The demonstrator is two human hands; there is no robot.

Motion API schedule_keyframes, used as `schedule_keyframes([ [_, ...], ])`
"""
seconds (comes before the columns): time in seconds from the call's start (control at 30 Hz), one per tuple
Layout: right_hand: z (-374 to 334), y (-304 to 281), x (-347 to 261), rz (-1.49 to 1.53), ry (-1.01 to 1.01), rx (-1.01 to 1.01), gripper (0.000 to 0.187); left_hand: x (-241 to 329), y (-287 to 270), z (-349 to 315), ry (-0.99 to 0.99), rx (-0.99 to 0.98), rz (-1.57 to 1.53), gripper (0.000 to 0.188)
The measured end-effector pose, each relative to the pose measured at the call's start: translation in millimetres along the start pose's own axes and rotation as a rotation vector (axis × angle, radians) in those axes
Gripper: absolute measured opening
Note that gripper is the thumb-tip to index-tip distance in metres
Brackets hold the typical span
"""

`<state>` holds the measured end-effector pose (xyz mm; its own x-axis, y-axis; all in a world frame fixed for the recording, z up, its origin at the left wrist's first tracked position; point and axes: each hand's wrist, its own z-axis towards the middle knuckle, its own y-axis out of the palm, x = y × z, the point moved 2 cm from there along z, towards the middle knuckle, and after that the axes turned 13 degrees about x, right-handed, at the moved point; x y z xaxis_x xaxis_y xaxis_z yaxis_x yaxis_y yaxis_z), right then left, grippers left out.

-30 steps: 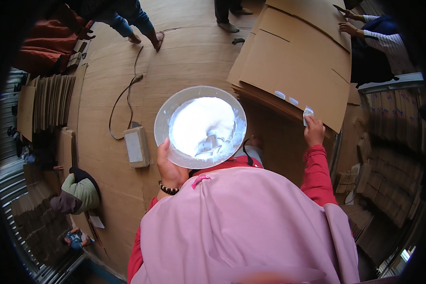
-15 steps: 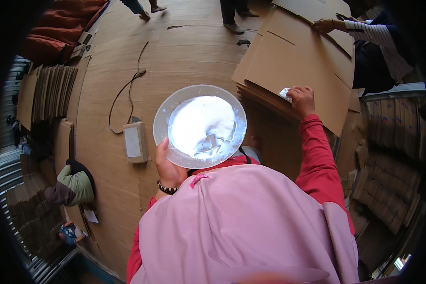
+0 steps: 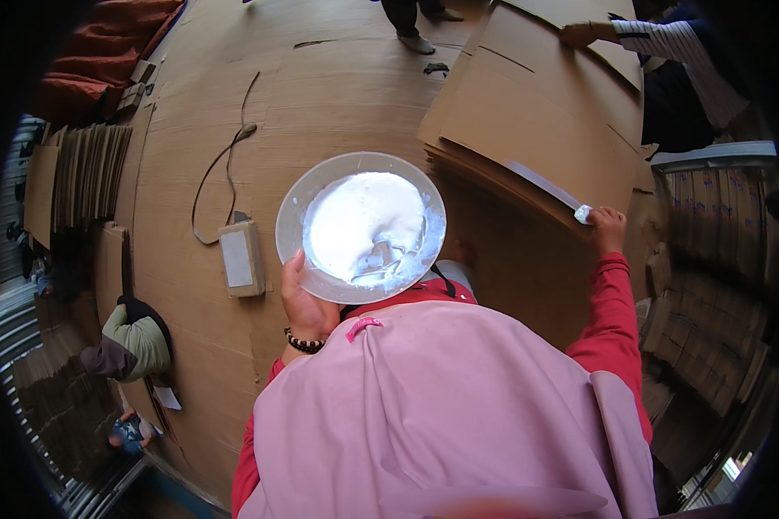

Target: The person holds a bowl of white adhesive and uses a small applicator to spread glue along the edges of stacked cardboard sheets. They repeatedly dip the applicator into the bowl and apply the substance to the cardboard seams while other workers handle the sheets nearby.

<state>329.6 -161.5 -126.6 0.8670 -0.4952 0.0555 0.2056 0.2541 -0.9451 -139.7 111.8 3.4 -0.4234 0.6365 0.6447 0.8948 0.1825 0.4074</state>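
Note:
My left hand (image 3: pixel 303 303) grips the near rim of a round clear bowl (image 3: pixel 296 201) filled with white paste (image 3: pixel 363 227), held level in front of my chest. My right hand (image 3: pixel 608 227) is stretched out to the right and holds a small white applicator (image 3: pixel 583 213) against the near edge of the top brown cardboard sheet (image 3: pixel 537 112). A white streak of paste (image 3: pixel 538 183) runs along that edge. I wear a pink apron over red sleeves.
The cardboard sheet lies on a stack of cardboard (image 3: pixel 485 177). Another person's hand in a striped sleeve (image 3: pixel 584 33) rests on its far end. A grey box with a cable (image 3: pixel 239 258) lies on the cardboard-covered floor. Flattened cartons (image 3: pixel 78 173) stand at the left, more at the right.
My right hand slid the applicator along the cardboard edge, first away and then back to the right. The bowl stayed in my left hand.

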Motion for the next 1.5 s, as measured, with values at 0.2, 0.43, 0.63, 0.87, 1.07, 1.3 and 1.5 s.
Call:
schedule_keyframes([
  [0.2, -20, 8, 1, 0.442, 0.72, 0.063, 0.024, 7, -2, 4, -0.029, -0.074, 0.034, 0.054],
  [0.43, -8, 20, -26, 0.272, 0.781, 0.152, 0.029, 13, -1, 6, -0.041, -0.105, 0.067, 0.055],
  [0.63, 26, 32, -121, 0.458, 0.591, 0.024, 0.025, 11, 0, -5, -0.01, -0.057, 0.065, 0.055],
  [0.87, 53, 48, -276, 1.361, 0.525, -0.225, 0.022, 12, -7, -6, -0.048, -0.173, -0.028, 0.056],
  [1.07, 52, 64, -247, 1.192, 0.618, -0.323, 0.023, 4, -18, -4, -0.057, -0.166, -0.121, 0.056],
  [1.3, 21, 100, -196, 1.073, 0.844, -0.365, 0.029, -1, -27, -10, -0.061, -0.179, -0.183, 0.061],
  [1.5, 10, 92, -211, 1.083, 0.779, -0.598, 0.022, -4, -31, -8, -0.056, -0.187, -0.193, 0.062],
])
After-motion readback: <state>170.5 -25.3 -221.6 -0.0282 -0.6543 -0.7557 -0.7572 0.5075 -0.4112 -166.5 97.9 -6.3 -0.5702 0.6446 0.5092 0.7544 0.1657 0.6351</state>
